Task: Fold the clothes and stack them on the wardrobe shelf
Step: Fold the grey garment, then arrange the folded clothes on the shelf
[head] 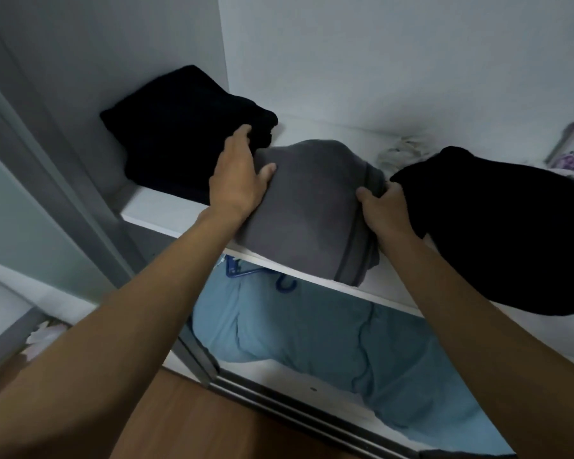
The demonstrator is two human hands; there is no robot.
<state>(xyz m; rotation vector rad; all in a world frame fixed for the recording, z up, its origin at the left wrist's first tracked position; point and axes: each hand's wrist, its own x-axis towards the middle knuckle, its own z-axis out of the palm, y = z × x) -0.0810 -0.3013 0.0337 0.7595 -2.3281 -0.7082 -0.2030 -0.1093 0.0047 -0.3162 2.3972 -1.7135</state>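
Grey garment: the folded grey bundle (309, 207) lies on the wardrobe shelf (153, 210), between two dark piles, its near end hanging over the shelf's front edge; it likely needs pushing further in to sit safely.
Left hand: the left hand (237, 175) lies flat on the bundle's left side, fingers spread and loose, pressing rather than pinching, probably to keep the fold from springing apart.
Right hand: the right hand (383, 207) has its grip closed on the bundle's right edge, thumb on top and fingers tucked beneath, seemingly to steer that side.
Left black pile: a black folded garment (183, 134) sits against the wardrobe's side wall, touching the left fingertips.
Right black pile: another black garment (497, 226) lies just beside the right hand, also overhanging the edge.
Below: blue fabric (312, 332) fills the lower compartment, with a blue hanger (242, 271) under the shelf.
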